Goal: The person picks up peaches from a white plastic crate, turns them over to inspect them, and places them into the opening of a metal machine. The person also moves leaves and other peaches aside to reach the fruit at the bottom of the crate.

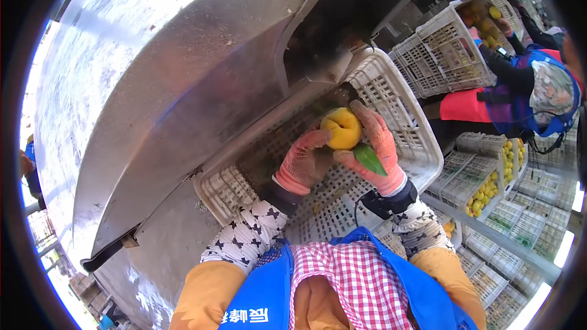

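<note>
A round yellow fruit (342, 128) with a dark crease on its face is held between both my hands, over a white plastic crate (422, 146). My left hand (304, 160), in a pink knit glove, pinches its lower left side. From the right, my right hand (380, 150) curls its gloved fingers round the fruit's other side. A green leaf (370, 159) lies against the right palm, just below the fruit. Loose leaf scraps show on the perforated crate floor beneath my hands.
A curved metal housing (202, 85) with a dark opening (342, 18) borders the crate. At upper right, a co-worker (532, 79) reaches into a tilted crate of fruit (446, 55). Stacked crates (489, 189), some holding yellow fruit, stand beyond a metal rail (507, 244).
</note>
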`<state>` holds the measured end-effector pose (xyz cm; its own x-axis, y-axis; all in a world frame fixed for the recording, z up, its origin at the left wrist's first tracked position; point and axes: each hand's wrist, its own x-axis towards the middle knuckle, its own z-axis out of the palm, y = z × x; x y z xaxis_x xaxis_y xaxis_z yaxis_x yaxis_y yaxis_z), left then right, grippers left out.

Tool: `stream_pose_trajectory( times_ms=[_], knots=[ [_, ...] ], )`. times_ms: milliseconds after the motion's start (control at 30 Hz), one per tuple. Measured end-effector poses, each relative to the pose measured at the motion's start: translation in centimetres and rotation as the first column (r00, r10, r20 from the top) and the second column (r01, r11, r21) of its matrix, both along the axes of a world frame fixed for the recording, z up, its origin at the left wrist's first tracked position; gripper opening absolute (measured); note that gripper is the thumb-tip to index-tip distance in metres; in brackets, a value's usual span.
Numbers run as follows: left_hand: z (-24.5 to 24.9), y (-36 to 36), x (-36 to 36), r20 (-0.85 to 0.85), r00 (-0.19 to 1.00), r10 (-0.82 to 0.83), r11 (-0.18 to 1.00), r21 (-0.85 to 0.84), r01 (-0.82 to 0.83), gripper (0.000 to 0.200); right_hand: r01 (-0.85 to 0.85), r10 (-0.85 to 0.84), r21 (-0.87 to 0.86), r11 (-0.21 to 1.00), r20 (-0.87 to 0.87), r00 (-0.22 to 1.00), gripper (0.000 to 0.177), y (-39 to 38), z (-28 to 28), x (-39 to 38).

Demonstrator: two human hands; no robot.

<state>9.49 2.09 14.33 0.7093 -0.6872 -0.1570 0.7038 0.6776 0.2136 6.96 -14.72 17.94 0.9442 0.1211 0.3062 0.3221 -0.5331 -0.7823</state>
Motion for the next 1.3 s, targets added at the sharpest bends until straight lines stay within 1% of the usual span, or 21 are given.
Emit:
stream_pose_trajectory(
  times_ms=[233, 300, 433, 467, 500, 533, 567, 600, 667, 700, 767, 800, 900, 1000, 1067, 1100, 1167, 1200, 1233, 1267, 1300],
  knots=[
    [3.0, 0.3, 1.7, -0.142, 0.984, 0.106, 0.979, -0.159, -0.129, 0.059, 0.144, -0.114, -0.132, 0.981, 0.214, 0.970, 0.079, 2.2, 6.1, 5.8],
    [1.5, 0.6, 1.3, -0.140, 0.980, 0.143, 0.989, -0.009, -0.145, 0.048, 0.216, -0.166, -0.151, 0.964, 0.292, 0.942, 0.078, 2.9, 5.3, 8.4],
    [-2.3, 1.6, -1.0, -0.209, 0.964, 0.165, 0.975, 0.180, -0.128, 0.040, 0.468, -0.332, -0.559, 0.685, 0.333, 0.883, 0.062, 6.1, 3.7, 14.0],
    [-5.5, 2.0, -1.2, -0.218, 0.975, 0.041, 0.991, -0.116, -0.067, 0.035, 0.347, -0.195, -0.399, 0.849, 0.374, 0.907, 0.057, 4.9, 4.4, 15.0],
    [-5.5, 2.1, -1.6, -0.256, 0.966, 0.028, 0.990, -0.124, -0.061, 0.035, 0.186, -0.071, -0.225, 0.956, 0.440, 0.895, 0.051, 3.4, 5.5, 15.3],
    [-4.6, 2.3, -1.8, -0.323, 0.943, 0.086, 0.996, 0.058, -0.071, 0.034, 0.191, -0.080, -0.240, 0.952, 0.409, 0.909, 0.051, 1.8, 5.8, 13.9],
    [-4.1, 2.7, -2.1, -0.369, 0.917, 0.151, 0.969, 0.240, -0.063, 0.033, 0.067, -0.086, 0.134, 0.989, 0.145, 0.986, 0.043, -0.2, 6.0, 12.5],
    [-4.2, 3.0, -2.3, -0.356, 0.919, 0.168, 0.963, 0.260, -0.075, 0.034, 0.038, 0.015, 0.510, 0.859, -0.098, 0.995, 0.036, -2.2, 6.2, 11.6],
    [-4.9, 3.6, -3.0, -0.372, 0.912, 0.171, 0.959, 0.276, -0.067, 0.034, 0.221, -0.112, 0.289, 0.932, -0.349, 0.930, 0.023, -6.7, -0.5, 9.3],
    [-5.1, 3.9, -3.3, -0.374, 0.909, 0.182, 0.952, 0.298, -0.068, 0.035, 0.148, -0.232, -0.238, 0.960, -0.380, 0.895, 0.032, -9.2, -6.1, 7.7],
    [-5.5, 3.6, -4.1, -0.389, 0.902, 0.186, 0.939, 0.341, -0.047, 0.034, -0.404, -0.338, -0.667, 0.626, -0.699, 0.630, 0.043, -8.9, -10.3, 4.7],
    [-5.7, 3.4, -4.3, -0.390, 0.902, 0.184, 0.925, 0.379, -0.025, 0.033, -0.656, -0.374, -0.558, 0.508, -0.829, 0.415, 0.045, -8.3, -12.2, 3.8],
    [-6.5, 2.9, -4.7, -0.397, 0.914, 0.083, 0.970, 0.244, 0.018, 0.031, -0.864, -0.373, -0.462, 0.202, -0.852, 0.368, 0.036, -9.8, -19.0, -0.3],
    [-6.3, 2.6, -5.8, -0.432, 0.892, 0.135, 0.930, 0.365, 0.036, 0.028, -0.854, -0.343, -0.472, 0.219, -0.857, 0.385, 0.039, -9.6, -17.7, 0.9],
    [-7.5, 2.5, -6.0, -0.439, 0.890, 0.123, 0.930, 0.365, 0.052, 0.027, -0.504, -0.209, -0.349, 0.790, -0.926, 0.313, 0.046, -8.3, -15.0, 2.6],
    [-8.5, 2.4, -5.9, -0.451, 0.890, 0.062, 0.957, 0.281, 0.075, 0.027, -0.293, -0.015, -0.114, 0.949, -0.947, 0.320, 0.051, -7.4, -12.9, 2.8],
    [-7.6, 2.1, -5.3, -0.447, 0.894, 0.016, 0.975, 0.204, 0.084, 0.028, -0.073, 0.238, 0.229, 0.971, -0.876, 0.420, 0.060, -4.5, -7.4, 2.7],
    [-5.2, 1.2, -4.8, -0.066, 0.996, 0.061, 0.932, 0.362, -0.033, 0.029, -0.071, 0.292, 0.294, 0.953, -0.833, 0.470, 0.064, -3.1, -4.5, 2.5],
    [-3.7, 0.8, -4.4, 0.328, 0.944, 0.041, 0.869, 0.455, -0.196, 0.032, -0.045, 0.304, 0.345, 0.938, -0.749, 0.589, 0.068, -1.6, -2.8, 1.9],
    [-6.9, 1.1, -5.0, 0.578, 0.815, -0.036, 0.812, 0.493, -0.313, 0.042, -0.151, 0.224, 0.168, 0.974, -0.627, 0.746, 0.072, -1.0, -1.1, 1.7],
    [-5.5, 1.5, -4.3, 0.591, 0.806, -0.040, 0.813, 0.487, -0.318, 0.042, -0.209, 0.170, -0.034, 0.977, -0.459, 0.872, 0.076, -0.6, 0.2, 1.5]
  ],
)
